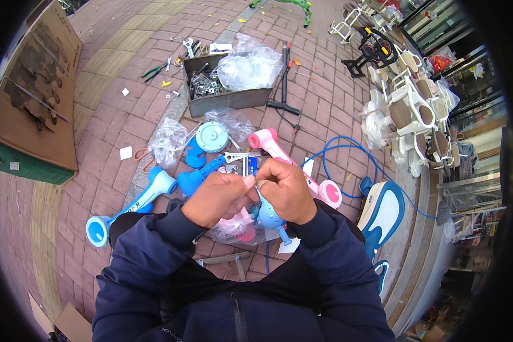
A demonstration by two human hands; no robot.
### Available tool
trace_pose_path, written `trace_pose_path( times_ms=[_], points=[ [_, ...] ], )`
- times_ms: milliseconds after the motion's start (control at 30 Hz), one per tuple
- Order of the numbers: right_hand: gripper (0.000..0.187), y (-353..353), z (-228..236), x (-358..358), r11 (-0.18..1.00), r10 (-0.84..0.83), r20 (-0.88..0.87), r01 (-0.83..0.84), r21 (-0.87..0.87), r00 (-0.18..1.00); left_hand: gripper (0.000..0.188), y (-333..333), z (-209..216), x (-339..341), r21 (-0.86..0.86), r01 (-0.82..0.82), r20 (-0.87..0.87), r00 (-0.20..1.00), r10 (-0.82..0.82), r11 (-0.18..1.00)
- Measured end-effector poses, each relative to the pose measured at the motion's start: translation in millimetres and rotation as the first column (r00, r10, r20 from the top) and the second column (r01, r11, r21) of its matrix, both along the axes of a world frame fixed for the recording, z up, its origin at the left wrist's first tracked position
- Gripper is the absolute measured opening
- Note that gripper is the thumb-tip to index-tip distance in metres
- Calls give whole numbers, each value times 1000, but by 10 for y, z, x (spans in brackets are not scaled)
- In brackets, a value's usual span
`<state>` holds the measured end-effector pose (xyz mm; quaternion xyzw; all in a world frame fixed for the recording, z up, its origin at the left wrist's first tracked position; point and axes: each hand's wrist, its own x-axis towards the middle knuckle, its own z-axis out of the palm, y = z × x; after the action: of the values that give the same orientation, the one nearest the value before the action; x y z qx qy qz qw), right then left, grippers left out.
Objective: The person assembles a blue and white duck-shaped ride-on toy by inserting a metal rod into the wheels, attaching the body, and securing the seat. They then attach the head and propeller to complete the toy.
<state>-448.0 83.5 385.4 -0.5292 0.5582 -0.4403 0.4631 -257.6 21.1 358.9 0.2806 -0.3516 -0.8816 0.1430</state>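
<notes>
Both hands meet in front of me with their fingertips together. My left hand [215, 199] is closed in a pinch, and so is my right hand [289, 192]. Whatever sits between the fingers is too small to name. Just under my right hand is a light blue rounded plastic part [271, 218] with small knobs, partly covered by the hand. Beyond the hands lie a wrench [237, 156] and a pink plastic bar [275, 147] with round ends. A blue bar [135, 204] with a cup-like end is at the left, and a round blue disc [212, 137] lies farther off.
A grey metal box [228, 104] of hardware and a clear bag stands ahead, a hand pump [285, 80] beside it. Orange-handled scissors [145, 155] and pliers [152, 73] lie left. A cardboard box [60, 114], a blue hose [325, 153] and stacked white seats [407, 108] flank the brick paving.
</notes>
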Motion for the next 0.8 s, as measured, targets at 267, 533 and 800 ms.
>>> trace_pose_path(
  times_ms=[267,533,800],
  points=[
    [5,9,57,-18,1000,10,-55,-10,14,998,33,-3,31,-14,62,-24,24,999,23,998],
    [4,-2,76,-55,998,44,-147,-50,-34,988,34,16,74,-3,120,-49,-9,999,51,992],
    [10,-10,81,-82,995,84,-77,-80,58,993,33,16,117,-3,162,-60,8,998,60,985]
  ],
)
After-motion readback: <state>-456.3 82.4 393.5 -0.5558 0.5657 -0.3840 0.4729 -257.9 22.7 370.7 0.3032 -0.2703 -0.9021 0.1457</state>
